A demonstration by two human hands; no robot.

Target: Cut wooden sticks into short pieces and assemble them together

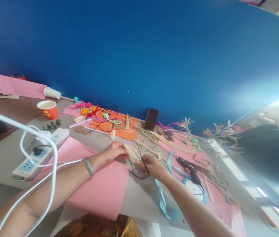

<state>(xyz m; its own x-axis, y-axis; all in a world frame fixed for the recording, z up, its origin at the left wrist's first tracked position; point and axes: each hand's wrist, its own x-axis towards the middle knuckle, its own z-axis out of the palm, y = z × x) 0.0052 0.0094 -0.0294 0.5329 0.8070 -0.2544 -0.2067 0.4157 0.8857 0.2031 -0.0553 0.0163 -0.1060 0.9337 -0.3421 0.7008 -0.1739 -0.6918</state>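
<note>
In the head view, I see my left hand (116, 150) reaching in from the left, with a jade-coloured bangle (89, 166) on its wrist. Its thumb and fingers pinch a bundle of pale strips (128, 150) low over the counter (136, 194). My right hand (151, 164) grips dark scissors (143, 160), the blades pointing up toward the strips; I can't tell from here whether they touch.

A pink sheet (97, 192) lies under my left forearm. Beyond my hands an orange sheet (127, 134) carries cords and pale scraps, with cork discs (80, 129) just beside it on the left. A dark phone (151, 120) leans upright near the blue partition (139, 59).

On my right, a glue gun (191, 170) lies just beside a roll of light-blue ribbon (196, 188), and a loose length of similar ribbon (162, 197) curls near my right forearm. Dried stalks and leaves (210, 169) lie farther right.

To my left I have a power strip (28, 165), a white cable (55, 164) looping across my view in front of it, an upright red paper cup (50, 113) and a white cup (52, 92) on its side.
</note>
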